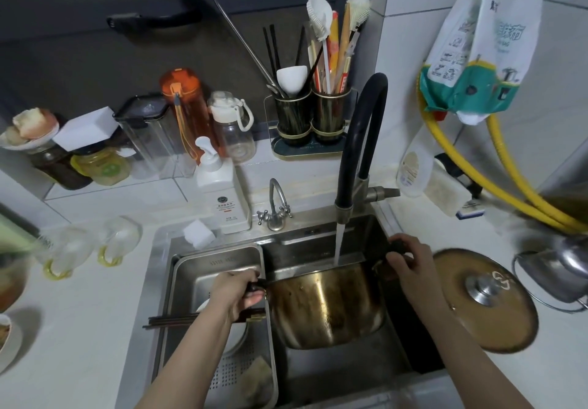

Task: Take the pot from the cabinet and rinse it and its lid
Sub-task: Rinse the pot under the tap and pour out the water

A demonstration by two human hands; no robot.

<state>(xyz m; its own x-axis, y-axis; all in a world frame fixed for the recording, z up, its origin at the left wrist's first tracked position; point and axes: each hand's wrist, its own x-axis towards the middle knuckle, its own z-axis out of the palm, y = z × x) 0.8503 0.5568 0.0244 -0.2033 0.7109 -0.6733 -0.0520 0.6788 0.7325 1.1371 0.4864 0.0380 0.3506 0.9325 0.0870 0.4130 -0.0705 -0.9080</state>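
Observation:
A stained steel pot (327, 306) hangs tilted over the sink (346, 373), its mouth turned away from me toward the back wall. My left hand (237, 294) grips its left black handle. My right hand (405, 260) grips the right black handle. Water streams from the black faucet (353, 166) down onto the pot's far rim. The pot's lid (485, 297), brownish with a steel knob, lies flat on the counter to the right of the sink.
A steel drain tray (219, 268) with a bowl and dark chopsticks (178, 321) fills the sink's left part. A soap bottle (222, 195), a small tap (275, 208) and a white sponge (199, 233) stand behind. A steel kettle (560, 271) sits at the right.

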